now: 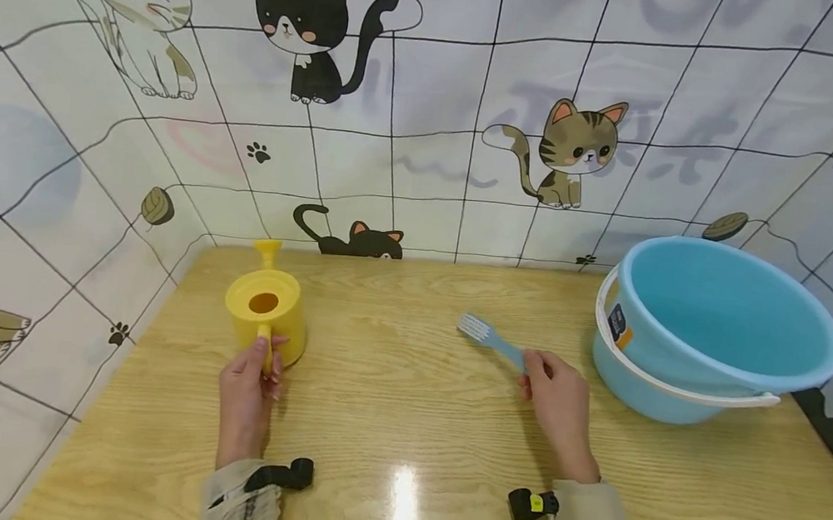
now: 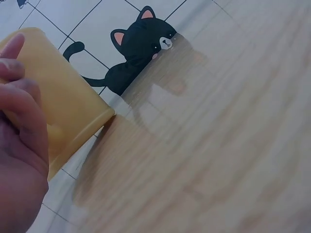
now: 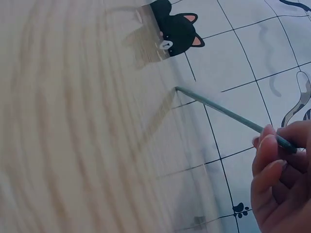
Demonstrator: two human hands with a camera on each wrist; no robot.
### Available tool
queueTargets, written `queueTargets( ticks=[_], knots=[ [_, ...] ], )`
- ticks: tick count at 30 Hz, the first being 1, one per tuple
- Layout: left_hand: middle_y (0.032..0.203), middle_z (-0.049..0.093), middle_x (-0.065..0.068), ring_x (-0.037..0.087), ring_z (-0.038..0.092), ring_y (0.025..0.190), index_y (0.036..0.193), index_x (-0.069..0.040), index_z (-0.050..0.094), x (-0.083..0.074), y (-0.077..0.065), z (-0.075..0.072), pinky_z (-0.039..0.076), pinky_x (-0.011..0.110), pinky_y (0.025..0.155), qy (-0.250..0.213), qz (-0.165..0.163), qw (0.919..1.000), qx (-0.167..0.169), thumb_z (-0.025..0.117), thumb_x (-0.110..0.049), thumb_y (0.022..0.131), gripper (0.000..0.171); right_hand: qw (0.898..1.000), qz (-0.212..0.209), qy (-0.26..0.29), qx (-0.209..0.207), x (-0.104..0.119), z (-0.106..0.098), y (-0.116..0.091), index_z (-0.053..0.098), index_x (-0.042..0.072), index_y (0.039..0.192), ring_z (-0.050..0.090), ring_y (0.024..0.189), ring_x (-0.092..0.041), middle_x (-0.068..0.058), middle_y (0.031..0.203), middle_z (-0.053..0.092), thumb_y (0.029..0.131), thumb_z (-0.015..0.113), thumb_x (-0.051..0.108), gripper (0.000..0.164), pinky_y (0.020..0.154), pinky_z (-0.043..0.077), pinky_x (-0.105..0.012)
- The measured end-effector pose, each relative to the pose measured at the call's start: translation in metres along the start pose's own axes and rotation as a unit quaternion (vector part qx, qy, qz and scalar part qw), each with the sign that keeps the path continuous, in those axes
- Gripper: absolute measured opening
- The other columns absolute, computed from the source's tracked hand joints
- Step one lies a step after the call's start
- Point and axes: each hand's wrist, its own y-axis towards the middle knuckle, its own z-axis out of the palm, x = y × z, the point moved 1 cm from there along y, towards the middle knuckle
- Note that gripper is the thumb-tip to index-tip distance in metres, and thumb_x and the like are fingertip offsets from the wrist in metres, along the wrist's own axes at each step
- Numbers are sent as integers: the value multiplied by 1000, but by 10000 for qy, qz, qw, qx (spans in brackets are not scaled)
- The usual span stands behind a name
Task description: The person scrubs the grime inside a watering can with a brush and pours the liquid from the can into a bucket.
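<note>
My left hand (image 1: 248, 386) grips the handle of a yellow toy watering can (image 1: 296, 315), its spout pointing to the back wall. In the left wrist view the same hand (image 2: 22, 126) curls beside the can's yellow side (image 2: 73, 97); whether the base touches the table cannot be told. On the right, my right hand (image 1: 561, 399) pinches the handle end of a small light blue fork-like tool (image 1: 502, 346) with a pale slotted head pointing left and away. Seen edge-on in the right wrist view, this tool (image 3: 228, 112) looks thin and flat between thumb and fingers (image 3: 266, 167).
A light blue bucket (image 1: 616, 380) with a white handle stands at the right, and a wide light blue basin (image 1: 729, 298) sits tilted on its top. Behind the wooden table (image 1: 371, 423) rises a white wall covering (image 1: 433, 161) with cat drawings.
</note>
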Motion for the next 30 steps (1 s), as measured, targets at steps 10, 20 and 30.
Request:
queueTargets(
  ticks=[10,20,30],
  knots=[
    [61,48,4,11,33,43,101,9,60,2,0,5,18,26,35,670,-8,9977,43,57,-36,85,48,9937,316,1061,-146,0,0,2,61,10,109,60,62,-23,-18,77,61,91,46,42,40,55,50,-30],
    [59,47,4,10,34,45,97,18,54,7,0,10,21,24,35,861,-140,9942,626,58,-34,86,53,9908,312,1280,-302,1,3,2,61,5,108,60,60,-17,-15,78,60,94,43,36,38,57,51,-32],
    [61,44,6,11,34,48,103,11,58,12,-2,20,22,26,37,1292,-183,9869,954,56,-40,86,54,9788,-88,1930,-672,-23,20,11,63,8,105,60,57,-21,-14,74,59,88,47,48,47,52,50,-32]
  ],
)
